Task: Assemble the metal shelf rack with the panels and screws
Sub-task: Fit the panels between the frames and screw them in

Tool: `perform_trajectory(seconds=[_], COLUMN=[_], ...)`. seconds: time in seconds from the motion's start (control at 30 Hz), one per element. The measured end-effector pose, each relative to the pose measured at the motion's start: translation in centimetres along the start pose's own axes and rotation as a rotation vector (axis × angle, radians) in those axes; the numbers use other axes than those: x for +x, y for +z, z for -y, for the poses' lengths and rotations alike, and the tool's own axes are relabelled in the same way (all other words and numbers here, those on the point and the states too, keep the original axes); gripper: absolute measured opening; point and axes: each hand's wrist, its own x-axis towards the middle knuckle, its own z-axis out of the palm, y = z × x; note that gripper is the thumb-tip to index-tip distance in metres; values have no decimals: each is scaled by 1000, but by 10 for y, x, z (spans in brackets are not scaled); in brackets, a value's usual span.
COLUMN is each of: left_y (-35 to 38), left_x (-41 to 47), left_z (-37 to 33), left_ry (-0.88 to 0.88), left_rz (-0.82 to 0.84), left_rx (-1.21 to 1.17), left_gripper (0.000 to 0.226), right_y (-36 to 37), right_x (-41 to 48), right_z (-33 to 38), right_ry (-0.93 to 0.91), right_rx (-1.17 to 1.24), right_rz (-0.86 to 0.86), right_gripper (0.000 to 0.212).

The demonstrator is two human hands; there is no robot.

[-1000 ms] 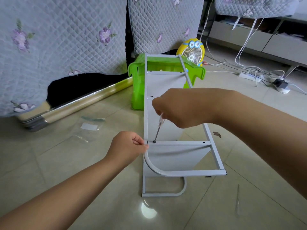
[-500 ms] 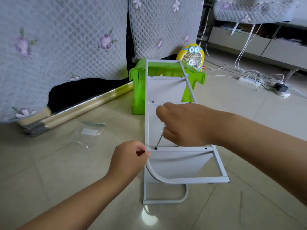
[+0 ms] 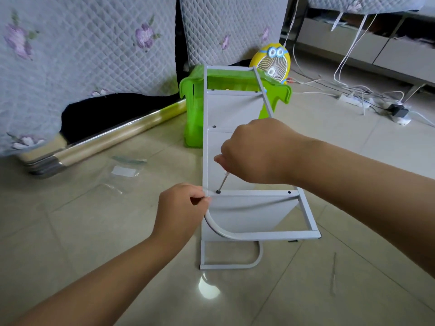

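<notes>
Through the head camera, found the metal rack (image 3: pixel 235 109) lying on its side on the tiled floor (image 3: pixel 94 231), dead centre, with the far end up at 12 o'clock against a green stool (image 3: pixel 191 114). Held a small screwdriver (image 3: pixel 223 182) in the right hand (image 3: pixel 256 151), with fingers curled round the handle and the shaft slanted down toward 7 o'clock, tip on a screw (image 3: pixel 218 191) at the left end of the crossbar. Pinched the frame corner with the left hand (image 3: pixel 181 208), thumb and forefinger closed on the tube just at 9 o'clock of that screw (other fingers curled under). Noted a clear plastic bag (image 3: pixel 122 172) at 9 o'clock of the rack, a yellow fan (image 3: pixel 273 64) at 1 o'clock behind the stool, and one loose screw (image 3: pixel 293 241) beside the near right corner.
</notes>
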Motion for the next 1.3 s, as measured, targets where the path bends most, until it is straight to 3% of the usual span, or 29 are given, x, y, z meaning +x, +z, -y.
perform_trajectory(seconds=[0.1,0.27,0.57,0.87,1.0,1.3], left_y=[1,-3,-4,0,1,-1], left_x=[0,5,13,13,13,19], left_z=[1,-1,0,5,4,6], left_ry=[-20,-32,-48,-29,-75,-47], left_rz=[7,79,159,175,169,185], left_rx=[-10,57,104,125,145,190], left_gripper=[8,12,23,27,21,27], right_y=[4,0,-17,-9,8,-2], right_x=[0,-1,-1,2,-9,0], right_z=[-2,-10,-10,-7,-11,-8], right_ry=[-33,-76,-137,8,-75,-304], right_rx=[190,354,-18,-34,3,-208], right_rz=[16,127,108,145,128,55], right_gripper=[20,9,26,36,25,13])
